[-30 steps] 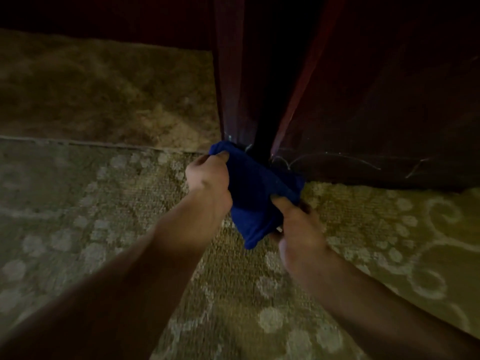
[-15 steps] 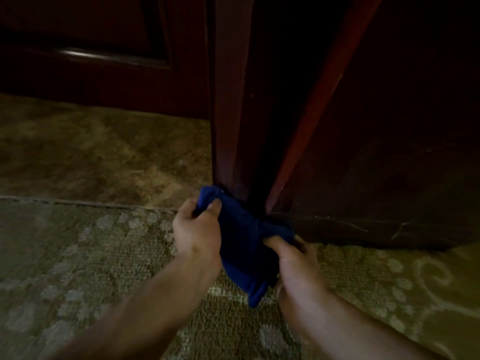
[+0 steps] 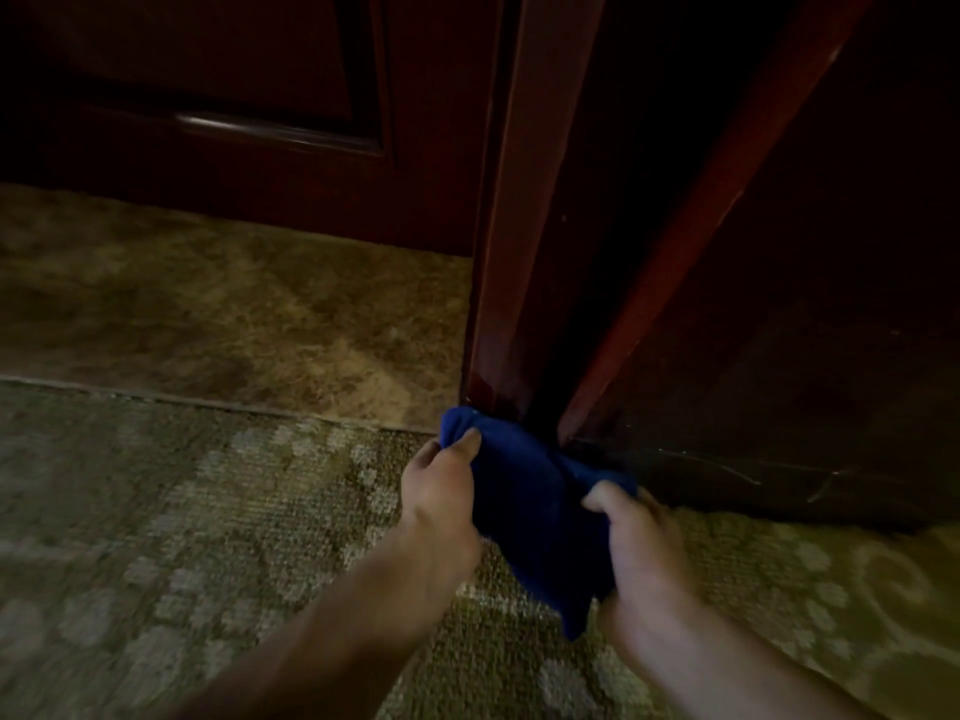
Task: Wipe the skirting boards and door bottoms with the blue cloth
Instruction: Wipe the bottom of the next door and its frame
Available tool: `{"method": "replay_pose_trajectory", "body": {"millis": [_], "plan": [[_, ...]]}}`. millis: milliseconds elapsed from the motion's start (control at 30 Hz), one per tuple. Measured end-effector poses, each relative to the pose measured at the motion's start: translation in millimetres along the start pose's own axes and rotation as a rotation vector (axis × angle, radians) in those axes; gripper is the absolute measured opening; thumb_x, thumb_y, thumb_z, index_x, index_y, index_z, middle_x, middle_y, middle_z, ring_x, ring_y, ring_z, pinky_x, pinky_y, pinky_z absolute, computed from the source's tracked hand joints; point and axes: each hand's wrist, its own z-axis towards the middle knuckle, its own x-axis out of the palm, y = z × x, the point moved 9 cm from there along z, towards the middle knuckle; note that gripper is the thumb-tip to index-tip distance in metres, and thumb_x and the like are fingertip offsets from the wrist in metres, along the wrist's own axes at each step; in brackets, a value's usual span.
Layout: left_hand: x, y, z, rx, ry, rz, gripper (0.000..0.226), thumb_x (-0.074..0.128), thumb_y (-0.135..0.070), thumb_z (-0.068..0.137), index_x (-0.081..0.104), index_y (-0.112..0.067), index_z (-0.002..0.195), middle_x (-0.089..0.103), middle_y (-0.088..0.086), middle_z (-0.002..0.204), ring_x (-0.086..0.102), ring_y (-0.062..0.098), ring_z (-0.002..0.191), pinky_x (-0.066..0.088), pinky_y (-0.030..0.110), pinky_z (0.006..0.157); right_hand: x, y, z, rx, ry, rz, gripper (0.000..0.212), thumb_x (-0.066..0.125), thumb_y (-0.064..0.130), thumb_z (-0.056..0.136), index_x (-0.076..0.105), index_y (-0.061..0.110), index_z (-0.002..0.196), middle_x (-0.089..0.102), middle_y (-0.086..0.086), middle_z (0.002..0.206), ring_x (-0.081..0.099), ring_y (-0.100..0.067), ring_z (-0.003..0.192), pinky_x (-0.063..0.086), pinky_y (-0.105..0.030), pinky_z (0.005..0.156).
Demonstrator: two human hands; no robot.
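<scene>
- Blue cloth (image 3: pixel 524 501) is bunched between my 2 hands, low over the patterned carpet (image 3: pixel 208 537), its far edge touching the foot of the dark red door frame (image 3: pixel 498 304).
- My left hand (image 3: pixel 436 496) has its fingers curled round the cloth's left upper corner, thumb pinching on top.
- My right hand (image 3: pixel 639 543) grips the right side of the cloth, thumb pressed over the fold; a tail of cloth hangs down between my wrists.
- I judge that I am gathering the cloth into a pad, or starting on the base of the frame; no skirting stroke is under way.
- Next I need 1 firm flat face of cloth, then pressure along the dark skirting board (image 3: pixel 753 491) to the right, which shows pale scratches or marks.
- Beyond the frame lies a stone-like floor strip (image 3: pixel 234 314), then a panelled door (image 3: pixel 234 122) whose bottom also awaits wiping.
</scene>
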Motion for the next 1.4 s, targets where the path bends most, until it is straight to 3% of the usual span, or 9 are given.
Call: {"method": "replay_pose_trajectory", "body": {"millis": [100,233,367,567,700,833,1000,1133,1400], "plan": [[-1,0,3,0.031,-0.046,0.024,0.038,0.063,-0.019,0.095,0.058,-0.023,0.132,0.059,0.009,0.135,0.056,0.034,0.121,0.046,0.052,0.104,-4,-19,1,0.073,-0.005,0.014,0.032,0.061,0.01,0.087,0.061,0.015,0.118,0.068,-0.011,0.104,0.066,-0.032,0.09,0.053,-0.039,0.073],[19,-40,-20,0.332,0.067,0.093,0.011,0.057,-0.012,0.098,0.067,-0.018,0.098,0.072,0.005,0.101,0.069,0.024,0.096,0.056,0.043,0.09,0,1,-1,0.001,0.106,0.029,0.03,0.057,0.008,0.086,0.068,0.02,0.111,0.073,-0.008,0.104,0.068,-0.034,0.092,0.051,-0.044,0.073],[27,-48,-29,0.48,0.156,0.142,0.018,0.052,-0.017,0.102,0.06,-0.018,0.119,0.071,0.004,0.111,0.07,0.021,0.102,0.056,0.04,0.09,1,4,2,0.002,0.162,0.055,0.029,0.058,0.01,0.084,0.069,0.022,0.108,0.074,-0.007,0.102,0.068,-0.031,0.092,0.052,-0.048,0.075],[8,-13,5,0.256,0.098,0.145,0.058,0.057,-0.027,0.094,0.038,-0.033,0.148,0.05,-0.001,0.147,0.05,0.026,0.132,0.041,0.05,0.111,-8,-23,12,0.113,0.019,0.002,0.038,0.065,0.013,0.081,0.063,0.017,0.119,0.071,-0.012,0.107,0.068,-0.034,0.094,0.057,-0.048,0.081],[32,-56,-30,0.622,0.208,0.218,0.012,0.052,-0.011,0.1,0.059,-0.018,0.107,0.066,-0.001,0.101,0.065,0.015,0.096,0.054,0.034,0.087,0,6,1,-0.006,0.111,0.085,0.037,0.055,0.011,0.082,0.066,0.018,0.116,0.073,-0.01,0.106,0.068,-0.033,0.095,0.052,-0.046,0.076],[42,-82,-63,0.888,0.226,0.295,0.01,0.052,-0.017,0.1,0.058,-0.025,0.097,0.063,-0.004,0.085,0.063,0.015,0.082,0.054,0.037,0.075,7,14,-5,-0.043,0.181,0.126,0.035,0.054,0.013,0.082,0.069,0.02,0.112,0.075,-0.007,0.105,0.068,-0.033,0.099,0.05,-0.055,0.092],[6,-31,2,0.469,0.142,0.385,0.048,0.059,-0.039,0.092,0.051,-0.032,0.139,0.059,-0.009,0.135,0.055,0.02,0.128,0.045,0.042,0.107,-5,-35,5,0.162,0.072,-0.084,0.034,0.064,0.014,0.085,0.064,0.023,0.118,0.073,-0.005,0.107,0.069,-0.029,0.098,0.053,-0.05,0.092],[-11,-14,25,0.285,0.074,0.383,0.06,0.063,-0.04,0.087,0.045,-0.034,0.145,0.053,-0.011,0.139,0.053,0.021,0.128,0.043,0.042,0.109,-8,-44,4,0.237,0.098,-0.107,0.028,0.063,0.005,0.088,0.067,0.023,0.109,0.073,-0.005,0.104,0.068,-0.027,0.097,0.054,-0.052,0.091],[9,-48,-24,0.716,0.063,0.464,0.007,0.054,-0.028,0.099,0.061,-0.025,0.098,0.07,0.001,0.093,0.07,0.018,0.085,0.059,0.04,0.076,-4,-20,-9,0.091,0.224,-0.035,0.029,0.057,0.006,0.089,0.071,0.022,0.109,0.076,-0.002,0.105,0.07,-0.028,0.1,0.051,-0.052,0.094]]}}
